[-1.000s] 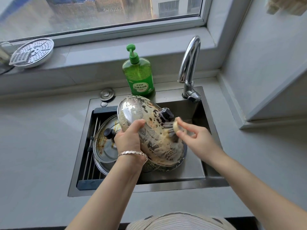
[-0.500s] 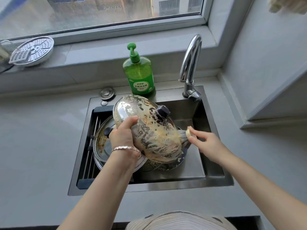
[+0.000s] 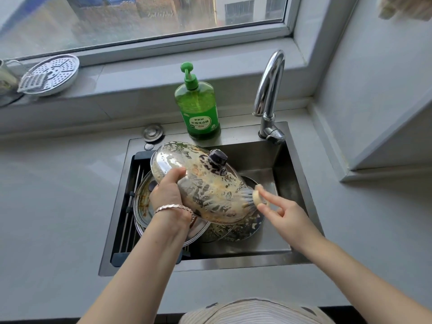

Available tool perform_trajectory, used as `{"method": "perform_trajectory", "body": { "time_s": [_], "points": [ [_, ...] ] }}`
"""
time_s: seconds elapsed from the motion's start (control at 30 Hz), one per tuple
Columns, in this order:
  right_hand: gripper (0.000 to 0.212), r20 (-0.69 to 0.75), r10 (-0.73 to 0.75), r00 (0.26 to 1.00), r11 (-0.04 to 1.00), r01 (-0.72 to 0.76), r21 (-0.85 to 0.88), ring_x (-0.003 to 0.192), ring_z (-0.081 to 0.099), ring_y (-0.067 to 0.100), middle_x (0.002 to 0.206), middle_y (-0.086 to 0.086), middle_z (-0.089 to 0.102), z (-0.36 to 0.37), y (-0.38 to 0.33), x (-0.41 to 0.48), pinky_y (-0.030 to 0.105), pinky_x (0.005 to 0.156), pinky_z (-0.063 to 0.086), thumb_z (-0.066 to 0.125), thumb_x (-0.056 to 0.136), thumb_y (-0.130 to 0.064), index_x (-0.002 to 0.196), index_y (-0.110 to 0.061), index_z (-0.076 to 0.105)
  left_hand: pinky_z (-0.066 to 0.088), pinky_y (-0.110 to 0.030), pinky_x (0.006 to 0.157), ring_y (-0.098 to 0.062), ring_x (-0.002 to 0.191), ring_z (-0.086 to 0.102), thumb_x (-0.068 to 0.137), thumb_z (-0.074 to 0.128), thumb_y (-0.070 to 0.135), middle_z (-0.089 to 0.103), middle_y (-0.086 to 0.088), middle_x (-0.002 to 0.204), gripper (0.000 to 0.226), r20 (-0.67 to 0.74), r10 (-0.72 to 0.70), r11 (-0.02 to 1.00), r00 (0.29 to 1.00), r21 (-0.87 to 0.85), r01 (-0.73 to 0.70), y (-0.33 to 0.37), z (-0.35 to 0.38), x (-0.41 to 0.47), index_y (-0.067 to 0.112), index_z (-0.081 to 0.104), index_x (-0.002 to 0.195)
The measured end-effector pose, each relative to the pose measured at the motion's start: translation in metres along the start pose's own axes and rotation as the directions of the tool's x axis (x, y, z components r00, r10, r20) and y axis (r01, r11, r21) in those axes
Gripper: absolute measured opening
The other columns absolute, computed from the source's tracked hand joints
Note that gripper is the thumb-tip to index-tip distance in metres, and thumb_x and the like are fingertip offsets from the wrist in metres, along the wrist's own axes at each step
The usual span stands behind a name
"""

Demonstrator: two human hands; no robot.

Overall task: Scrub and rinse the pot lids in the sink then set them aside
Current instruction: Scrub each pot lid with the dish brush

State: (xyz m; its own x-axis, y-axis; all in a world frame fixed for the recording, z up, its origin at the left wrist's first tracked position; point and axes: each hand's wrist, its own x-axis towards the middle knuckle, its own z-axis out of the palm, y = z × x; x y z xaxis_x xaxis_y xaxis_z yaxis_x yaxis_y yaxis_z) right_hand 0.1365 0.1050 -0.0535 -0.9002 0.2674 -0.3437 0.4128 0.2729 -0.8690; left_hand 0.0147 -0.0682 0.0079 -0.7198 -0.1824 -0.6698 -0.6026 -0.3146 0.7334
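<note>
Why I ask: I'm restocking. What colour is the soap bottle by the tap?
The soap bottle is green, pump included; the head view shows it.

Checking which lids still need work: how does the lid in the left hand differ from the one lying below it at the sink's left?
The held lid is lifted and tilted, gripped by the left hand; the lower lid lies low in the sink. The held lid is coated in suds, a brush in the right hand at its edge; the lower lid shows brown streaks, no suds. Both are round with a dark knob.
</note>
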Motion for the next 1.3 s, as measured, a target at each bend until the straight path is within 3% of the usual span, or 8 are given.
{"method": "perform_trajectory", "body": {
  "time_s": [0.13, 0.3, 0.43, 0.7, 0.93, 1.1, 1.2, 1.3],
  "points": [
    [0.053, -0.070, 0.141, 0.987, 0.978, -0.150, -0.147, 0.112, 0.055, 0.018, 0.129, 0.000, 0.056, -0.011, 0.023, 0.014, 0.028, 0.091, 0.040, 0.051, 0.093, -0.038, 0.142, -0.024, 0.037, 0.053, -0.056, 0.075, -0.031, 0.070, 0.060, 0.066, 0.069, 0.020, 0.056, -0.011, 0.074, 0.018, 0.047, -0.064, 0.993, 0.997, 0.099, 0.059, 0.001, -0.003, 0.004, 0.005, 0.059, 0.066],
    [0.056, -0.229, 0.104, 0.968, 0.987, -0.073, 0.141, 0.062, 0.046, 0.006, 0.075, -0.009, 0.052, -0.033, -0.022, 0.042, 0.022, 0.055, 0.034, 0.065, 0.079, -0.049, 0.119, -0.011, 0.053, 0.055, -0.042, 0.073, -0.028, 0.070, 0.065, 0.074, 0.064, 0.020, 0.068, -0.012, 0.077, 0.016, 0.208, -0.158, 0.958, 0.965, 0.269, 0.099, 0.010, 0.007, 0.000, 0.008, 0.062, 0.085],
    [0.068, -0.074, 0.034, 0.997, 0.999, -0.037, -0.032, 0.095, 0.057, 0.013, 0.108, -0.003, 0.059, -0.031, -0.055, 0.055, 0.024, 0.077, 0.042, 0.073, 0.069, -0.053, 0.120, -0.014, 0.053, 0.052, -0.028, 0.059, -0.021, 0.048, 0.061, 0.081, 0.058, 0.016, 0.064, -0.005, 0.056, 0.013, 0.316, -0.269, 0.906, 0.910, 0.402, 0.129, 0.015, 0.022, -0.005, 0.007, 0.057, 0.072],
    [0.019, -0.032, 0.058, 0.998, 0.995, -0.055, 0.077, 0.063, 0.055, 0.006, 0.075, -0.007, 0.060, -0.021, -0.055, 0.060, 0.013, 0.045, 0.036, 0.074, 0.076, -0.032, 0.082, -0.021, 0.060, 0.055, -0.026, 0.053, -0.019, 0.044, 0.061, 0.084, 0.057, 0.019, 0.063, -0.005, 0.055, 0.014, 0.383, -0.331, 0.877, 0.863, 0.462, 0.132, 0.026, 0.034, 0.003, 0.006, 0.056, 0.079],
    [0.032, -0.173, 0.278, 0.945, 0.931, -0.220, 0.292, 0.046, 0.042, 0.011, 0.066, 0.003, 0.051, -0.010, -0.046, 0.075, 0.021, 0.037, 0.030, 0.069, 0.076, -0.037, 0.085, -0.011, 0.054, 0.050, -0.052, 0.091, -0.037, 0.100, 0.064, 0.080, 0.064, 0.011, 0.069, -0.020, 0.104, 0.024, 0.450, -0.217, 0.940, 0.866, 0.337, 0.060, -0.024, 0.018, -0.024, 0.004, 0.061, 0.104],
    [0.061, -0.153, 0.113, 0.982, 0.961, -0.147, -0.234, 0.077, 0.058, 0.023, 0.089, 0.006, 0.062, -0.014, -0.056, 0.062, 0.030, 0.066, 0.044, 0.044, 0.087, -0.059, 0.115, -0.006, 0.054, 0.051, -0.051, 0.088, -0.038, 0.094, 0.066, 0.076, 0.064, -0.003, 0.068, -0.024, 0.101, 0.028, 0.345, -0.180, 0.973, 0.921, 0.202, 0.114, -0.033, 0.017, -0.017, -0.005, 0.062, 0.104],
    [0.056, -0.196, -0.066, 0.978, 0.871, -0.039, -0.490, 0.098, 0.058, 0.029, 0.111, 0.012, 0.062, -0.023, -0.069, 0.034, 0.037, 0.079, 0.045, 0.029, 0.098, -0.048, 0.144, -0.017, 0.030, 0.053, -0.051, 0.084, -0.037, 0.089, 0.067, 0.073, 0.067, -0.006, 0.068, -0.024, 0.097, 0.036, 0.264, -0.150, 0.977, 0.953, 0.190, 0.101, -0.036, 0.016, -0.016, -0.008, 0.058, 0.108],
    [0.051, -0.027, -0.185, 0.982, 0.851, 0.147, -0.504, 0.069, 0.056, 0.016, 0.083, 0.002, 0.066, -0.023, -0.068, 0.003, 0.033, 0.065, 0.043, 0.036, 0.099, -0.036, 0.145, -0.045, 0.016, 0.053, -0.052, 0.082, -0.037, 0.086, 0.066, 0.072, 0.069, -0.006, 0.068, -0.023, 0.093, 0.036, 0.191, -0.088, 0.984, 0.978, 0.171, 0.055, -0.038, 0.014, -0.015, -0.006, 0.058, 0.107]
  ]
}}
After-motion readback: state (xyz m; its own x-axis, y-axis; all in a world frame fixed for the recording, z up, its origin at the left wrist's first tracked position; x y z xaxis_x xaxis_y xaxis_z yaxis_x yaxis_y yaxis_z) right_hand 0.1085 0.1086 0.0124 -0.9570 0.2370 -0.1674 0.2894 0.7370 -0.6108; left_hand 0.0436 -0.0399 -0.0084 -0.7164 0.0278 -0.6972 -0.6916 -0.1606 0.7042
